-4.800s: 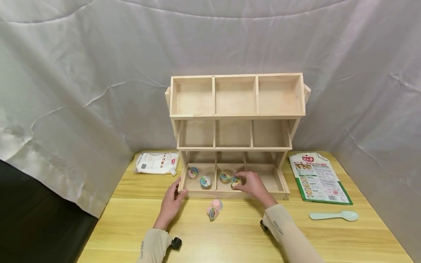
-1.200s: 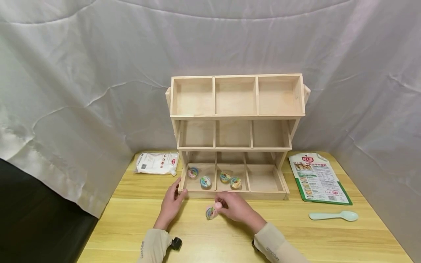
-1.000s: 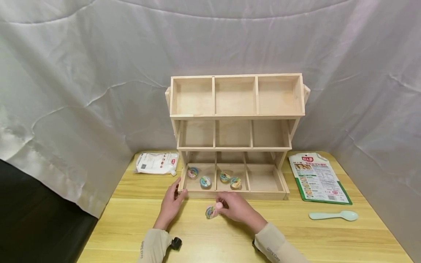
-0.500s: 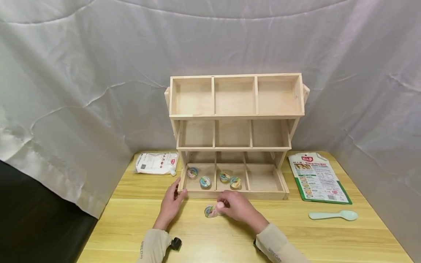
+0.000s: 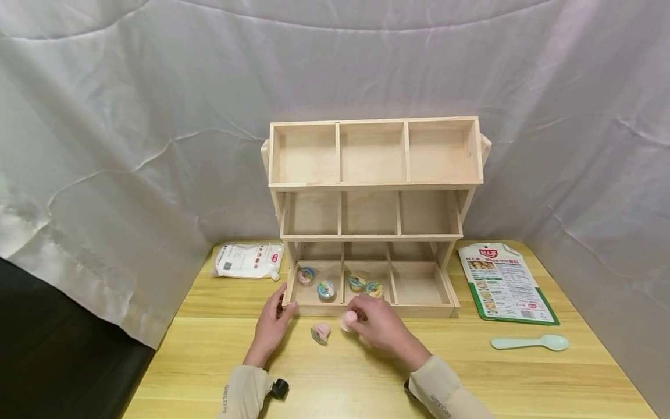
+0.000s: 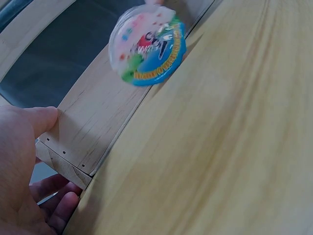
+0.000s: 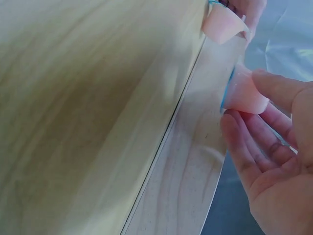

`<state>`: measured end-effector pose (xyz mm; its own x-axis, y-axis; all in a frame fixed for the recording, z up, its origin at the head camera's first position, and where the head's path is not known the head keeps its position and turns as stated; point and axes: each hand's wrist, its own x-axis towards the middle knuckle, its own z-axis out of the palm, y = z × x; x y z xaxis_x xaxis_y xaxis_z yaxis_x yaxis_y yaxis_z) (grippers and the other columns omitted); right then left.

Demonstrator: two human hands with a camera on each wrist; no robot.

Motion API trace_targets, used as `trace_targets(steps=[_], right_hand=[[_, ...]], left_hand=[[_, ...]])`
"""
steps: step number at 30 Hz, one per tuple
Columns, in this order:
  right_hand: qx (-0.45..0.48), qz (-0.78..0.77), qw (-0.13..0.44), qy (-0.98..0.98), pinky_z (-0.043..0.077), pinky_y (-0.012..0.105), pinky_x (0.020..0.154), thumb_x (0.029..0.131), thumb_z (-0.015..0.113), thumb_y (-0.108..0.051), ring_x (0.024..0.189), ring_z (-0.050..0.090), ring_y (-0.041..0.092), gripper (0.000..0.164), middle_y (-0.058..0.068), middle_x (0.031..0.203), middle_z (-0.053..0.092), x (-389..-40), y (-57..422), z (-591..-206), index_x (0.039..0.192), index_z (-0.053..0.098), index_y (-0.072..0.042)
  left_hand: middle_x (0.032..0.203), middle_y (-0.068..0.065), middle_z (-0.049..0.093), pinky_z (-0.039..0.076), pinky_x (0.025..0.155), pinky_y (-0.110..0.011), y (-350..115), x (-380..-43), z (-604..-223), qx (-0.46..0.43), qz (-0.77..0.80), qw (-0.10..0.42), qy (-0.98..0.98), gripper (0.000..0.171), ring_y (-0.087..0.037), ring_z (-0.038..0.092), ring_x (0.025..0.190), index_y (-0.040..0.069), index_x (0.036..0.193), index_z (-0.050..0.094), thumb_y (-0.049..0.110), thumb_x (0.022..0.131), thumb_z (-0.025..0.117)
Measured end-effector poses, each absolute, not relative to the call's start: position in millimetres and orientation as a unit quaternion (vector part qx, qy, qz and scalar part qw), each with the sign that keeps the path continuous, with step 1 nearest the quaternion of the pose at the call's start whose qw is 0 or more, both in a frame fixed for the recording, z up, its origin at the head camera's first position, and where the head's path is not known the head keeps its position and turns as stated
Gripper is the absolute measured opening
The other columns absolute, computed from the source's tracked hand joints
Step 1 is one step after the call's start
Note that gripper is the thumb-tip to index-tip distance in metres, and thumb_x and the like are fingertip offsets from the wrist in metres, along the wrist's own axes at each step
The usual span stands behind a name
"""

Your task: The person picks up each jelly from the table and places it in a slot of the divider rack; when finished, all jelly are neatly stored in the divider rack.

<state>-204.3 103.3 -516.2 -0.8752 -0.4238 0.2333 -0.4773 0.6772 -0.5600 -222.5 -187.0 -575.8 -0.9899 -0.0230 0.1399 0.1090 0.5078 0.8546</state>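
Note:
My right hand (image 5: pixel 381 323) pinches a pink jelly cup (image 7: pixel 247 93) between thumb and fingers, close by the front board of the wooden rack's bottom tray (image 5: pixel 419 311). A second pink jelly cup (image 5: pixel 321 333) lies tilted on the table to its left; its printed lid (image 6: pixel 149 49) faces the left wrist camera. My left hand (image 5: pixel 272 323) grips the tray's front left corner, thumb on the front board and fingers round the side. Two jelly cups, one being a blue-lidded cup (image 5: pixel 326 290), sit in the left compartment. Two yellowish jelly cups (image 5: pixel 358 282) occupy the middle one.
Above the bottom tray, the rack has a middle tier (image 5: pixel 369 212) and a top tier (image 5: pixel 373 152), each with three compartments. A white spouted pouch (image 5: pixel 248 260) lies left, a green-edged packet (image 5: pixel 510 285) right. A pale green spoon (image 5: pixel 528 343) lies in front of the packet.
My right hand let go of a yellowish cup in the middle compartment, came down to the pink cups and lifted one toward the tray. The other pink cup shifted left. My left hand stayed put.

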Motion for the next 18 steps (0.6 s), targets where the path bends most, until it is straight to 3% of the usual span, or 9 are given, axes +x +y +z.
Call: trace_targets(steps=[9, 14, 18], right_hand=[[0.256, 0.352, 0.094, -0.896, 0.056, 0.023, 0.073, 0.088, 0.083, -0.012, 0.082, 0.064, 0.01, 0.02, -0.002, 0.096, 0.067, -204.0, 102.9, -508.7, 0.103, 0.07, -0.01], [0.247, 0.359, 0.096, -0.895, 0.056, 0.021, 0.076, 0.094, 0.076, -0.01, 0.086, 0.065, 0.01, 0.024, -0.002, 0.102, 0.064, -203.9, 103.3, -508.2, 0.117, 0.072, -0.009], [0.221, 0.368, 0.09, -0.898, 0.055, 0.021, 0.076, 0.098, 0.07, -0.008, 0.088, 0.06, 0.009, 0.031, -0.002, 0.106, 0.057, -203.7, 104.0, -510.1, 0.128, 0.072, -0.014]], left_hand=[[0.139, -0.019, 0.056, 0.047, 0.098, -0.041, -187.0, -223.8, -576.8, -0.026, -0.495, 0.065, -0.866, 0.065, -0.026, 0.055, 0.116, 0.013, 0.161, 0.037, 0.036, 0.105, 0.062], [0.137, -0.019, 0.057, 0.048, 0.097, -0.039, -187.2, -224.0, -576.7, -0.025, -0.494, 0.071, -0.866, 0.065, -0.026, 0.056, 0.115, 0.012, 0.16, 0.039, 0.035, 0.105, 0.062], [0.137, -0.019, 0.057, 0.048, 0.097, -0.038, -187.3, -223.2, -577.4, -0.022, -0.496, 0.069, -0.865, 0.065, -0.025, 0.056, 0.114, 0.012, 0.16, 0.039, 0.035, 0.105, 0.063]])
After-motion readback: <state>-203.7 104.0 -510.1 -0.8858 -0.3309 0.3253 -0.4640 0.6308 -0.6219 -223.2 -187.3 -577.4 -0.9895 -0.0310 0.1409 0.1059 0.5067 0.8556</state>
